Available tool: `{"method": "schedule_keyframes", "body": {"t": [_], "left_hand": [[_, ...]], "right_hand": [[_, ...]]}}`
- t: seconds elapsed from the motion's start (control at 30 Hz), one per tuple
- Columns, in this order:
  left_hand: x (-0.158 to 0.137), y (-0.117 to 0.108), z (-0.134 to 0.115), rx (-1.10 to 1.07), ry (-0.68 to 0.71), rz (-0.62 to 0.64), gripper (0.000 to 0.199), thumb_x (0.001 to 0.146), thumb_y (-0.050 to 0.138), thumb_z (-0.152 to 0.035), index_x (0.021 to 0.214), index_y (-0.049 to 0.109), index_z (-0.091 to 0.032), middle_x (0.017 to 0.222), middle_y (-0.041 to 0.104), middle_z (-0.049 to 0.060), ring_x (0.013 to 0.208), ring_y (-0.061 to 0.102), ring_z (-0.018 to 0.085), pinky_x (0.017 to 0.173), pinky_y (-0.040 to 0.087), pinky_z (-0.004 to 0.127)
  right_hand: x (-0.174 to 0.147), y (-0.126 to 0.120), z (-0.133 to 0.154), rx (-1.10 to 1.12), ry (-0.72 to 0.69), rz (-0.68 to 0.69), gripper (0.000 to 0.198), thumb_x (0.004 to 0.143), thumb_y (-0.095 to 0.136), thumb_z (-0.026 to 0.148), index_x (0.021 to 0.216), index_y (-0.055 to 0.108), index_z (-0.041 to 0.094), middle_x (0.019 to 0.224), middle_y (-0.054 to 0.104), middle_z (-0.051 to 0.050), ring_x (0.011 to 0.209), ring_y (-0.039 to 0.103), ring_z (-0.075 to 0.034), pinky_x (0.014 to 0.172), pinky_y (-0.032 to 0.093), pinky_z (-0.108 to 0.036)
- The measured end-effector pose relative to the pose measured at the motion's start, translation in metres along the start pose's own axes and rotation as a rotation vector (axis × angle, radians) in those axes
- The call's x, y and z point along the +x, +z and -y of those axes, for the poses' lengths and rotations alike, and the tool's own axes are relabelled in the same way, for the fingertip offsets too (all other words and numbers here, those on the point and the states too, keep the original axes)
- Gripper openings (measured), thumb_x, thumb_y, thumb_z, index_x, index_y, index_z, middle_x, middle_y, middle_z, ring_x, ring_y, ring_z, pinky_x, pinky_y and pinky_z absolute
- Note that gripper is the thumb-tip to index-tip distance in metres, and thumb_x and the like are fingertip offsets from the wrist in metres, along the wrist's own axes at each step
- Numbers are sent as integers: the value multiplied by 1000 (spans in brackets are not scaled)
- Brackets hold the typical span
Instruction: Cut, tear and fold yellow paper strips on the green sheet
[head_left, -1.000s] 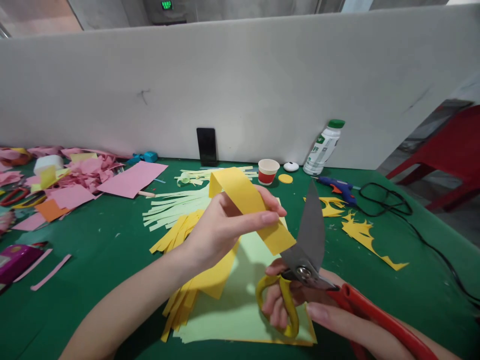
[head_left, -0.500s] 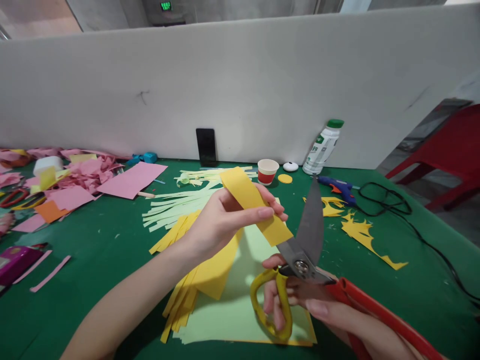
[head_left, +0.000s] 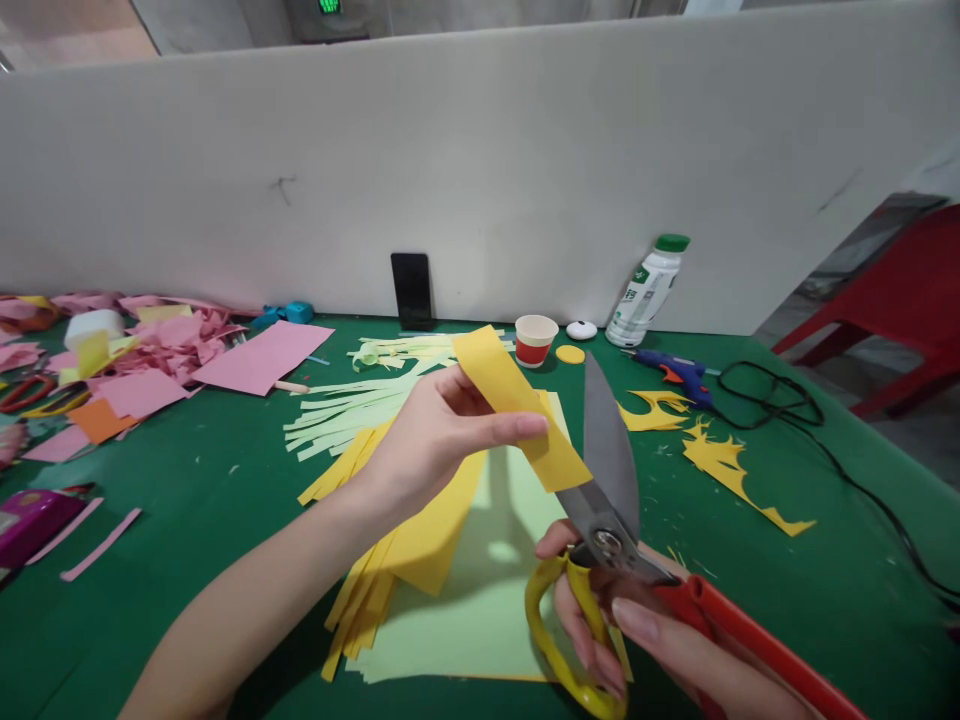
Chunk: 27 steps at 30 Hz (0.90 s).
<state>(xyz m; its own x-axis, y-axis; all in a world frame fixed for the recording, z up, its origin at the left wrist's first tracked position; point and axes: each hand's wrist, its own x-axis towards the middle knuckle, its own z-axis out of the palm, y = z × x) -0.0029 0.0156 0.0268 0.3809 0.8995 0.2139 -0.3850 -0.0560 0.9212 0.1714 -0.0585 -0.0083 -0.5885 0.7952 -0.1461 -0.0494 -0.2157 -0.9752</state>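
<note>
My left hand pinches a broad yellow paper strip between thumb and fingers, its free end slanting down to the right. In my right hand are large scissors with one yellow and one red handle. Their blades are spread, and the strip's lower end lies at the lower blade, covering much of it. Below my hands, pale green paper sheets lie on the table, with a yellow sheet and fringed yellow strips on top at the left. Light green paper strips fan out behind my left hand.
On the green table stand a paper cup, a phone and a leaning bottle. A blue glue gun with a black cord and yellow scraps lie right. Pink paper and a purple object lie left.
The scissor blades have come closer together, the upper blade swinging left. The yellow handle loop has shifted right and down. My left hand and the strip have moved slightly right.
</note>
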Motion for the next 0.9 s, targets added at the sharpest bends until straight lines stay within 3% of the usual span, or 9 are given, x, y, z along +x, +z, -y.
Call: {"method": "schedule_keyframes", "body": {"t": [0.37,0.57,0.9], "left_hand": [[0,-2,-1,-17,-4,7,12,62,73,-13,72,68,-17,74,69,-1,69,62,11,67,48,21],[1,-1,-2,-18,-5,13,11,61,74,-14,70,68,-17,73,69,-1,69,62,12,67,48,23],[0,-1,-4,-5,12,32,12,62,73,-15,73,69,-18,77,70,0,72,63,13,70,48,24]], "right_hand": [[-4,2,5,-90,22,-87,32,83,39,47,94,46,19,57,45,1,46,34,-9,47,32,-24],[-6,3,0,-95,34,-114,41,81,39,52,102,45,17,50,39,5,43,28,-8,44,26,-23],[-8,5,6,-158,72,-158,34,81,41,44,102,47,17,48,39,6,42,30,-8,44,29,-22]]}}
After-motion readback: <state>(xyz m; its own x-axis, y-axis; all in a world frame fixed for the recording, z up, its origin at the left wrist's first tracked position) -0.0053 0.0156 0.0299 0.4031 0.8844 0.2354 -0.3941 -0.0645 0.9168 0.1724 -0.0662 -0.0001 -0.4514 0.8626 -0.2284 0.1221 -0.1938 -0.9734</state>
